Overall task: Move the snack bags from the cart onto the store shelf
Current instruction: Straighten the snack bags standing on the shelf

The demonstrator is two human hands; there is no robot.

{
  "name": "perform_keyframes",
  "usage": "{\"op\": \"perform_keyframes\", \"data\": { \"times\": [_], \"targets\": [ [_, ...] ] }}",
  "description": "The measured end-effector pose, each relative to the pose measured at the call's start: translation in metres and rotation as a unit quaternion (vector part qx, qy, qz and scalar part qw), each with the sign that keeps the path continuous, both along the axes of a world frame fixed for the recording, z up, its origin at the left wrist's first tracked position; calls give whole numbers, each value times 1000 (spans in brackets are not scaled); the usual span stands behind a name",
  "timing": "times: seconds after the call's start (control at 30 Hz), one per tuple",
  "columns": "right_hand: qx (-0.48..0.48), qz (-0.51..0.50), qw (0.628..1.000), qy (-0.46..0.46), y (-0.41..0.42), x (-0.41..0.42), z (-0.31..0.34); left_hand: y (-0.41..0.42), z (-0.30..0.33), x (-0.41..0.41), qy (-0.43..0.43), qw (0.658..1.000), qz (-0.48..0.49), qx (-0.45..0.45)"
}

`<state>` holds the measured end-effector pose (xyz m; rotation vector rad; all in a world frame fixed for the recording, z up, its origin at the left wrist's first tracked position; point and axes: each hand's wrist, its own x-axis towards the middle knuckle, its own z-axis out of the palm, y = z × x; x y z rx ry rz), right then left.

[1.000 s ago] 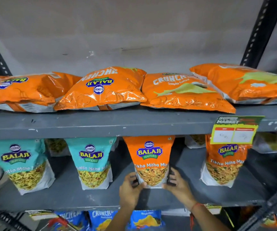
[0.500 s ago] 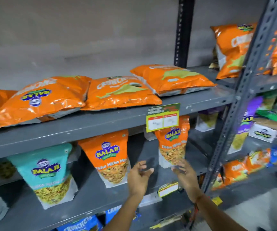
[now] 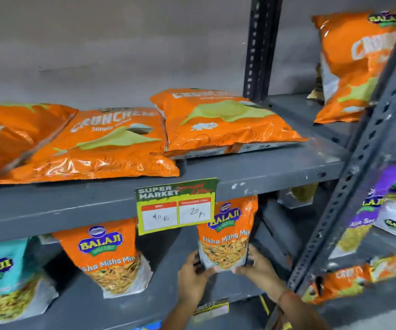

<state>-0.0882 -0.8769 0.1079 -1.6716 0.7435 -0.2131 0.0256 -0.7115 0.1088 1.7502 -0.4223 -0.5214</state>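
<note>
Both hands clasp the upright orange Tikha Mitha Mix pouch (image 3: 226, 236) at its base on the lower shelf (image 3: 168, 289); left hand (image 3: 192, 278) fingers curl round its left corner; right hand (image 3: 258, 267) fingers its right.

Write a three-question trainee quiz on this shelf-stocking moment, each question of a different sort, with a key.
1. True or false: both hands touch the orange pouch under the price tag.
2. The pouch left of it is: A teal, B orange, C purple.
3. Fill in: on the upper shelf, the chip bags lie ____.

Key: 1 true; 2 B; 3 flat.
</note>
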Motion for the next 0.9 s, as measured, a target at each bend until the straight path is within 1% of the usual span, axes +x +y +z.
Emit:
{"op": "perform_keyframes", "data": {
  "times": [0.1, 0.2, 0.3, 0.4, 0.53, 0.6, 0.67, 0.73, 0.83, 0.9],
  "targets": [
    [6, 7, 1000, -13, -1, 4, 0, 0, -4, 1, -7, 1000, 19, 1],
    [3, 13, 1000, -18, -3, 5, -4, 1, -7, 2, -18, 1000, 15, 10],
    [-10, -10, 999, -36, 1, 4, -5, 6, -1, 0, -26, 1000, 8, 12],
    [-18, -94, 992, -77, 23, 4, -8, 26, 13, -8, -20, 999, 24, 0],
    [-59, -273, 959, -44, 97, 0, -15, 91, 30, -16, -25, 997, 76, -21],
    [-100, -298, 949, -36, 149, 1, -14, 140, 40, -16, -36, 993, 106, -31],
    [-117, -277, 953, -40, 204, 7, -7, 197, 50, -15, -52, 988, 139, -31],
    [-103, -239, 964, -59, 264, 19, 5, 258, 64, -9, -56, 982, 177, -32],
    [-116, -140, 979, -90, 348, 44, 23, 348, 87, 6, -88, 970, 228, -15],
    [-96, -64, 987, -109, 400, 62, 36, 402, 102, 18, -108, 959, 262, -3]
  ]
}}
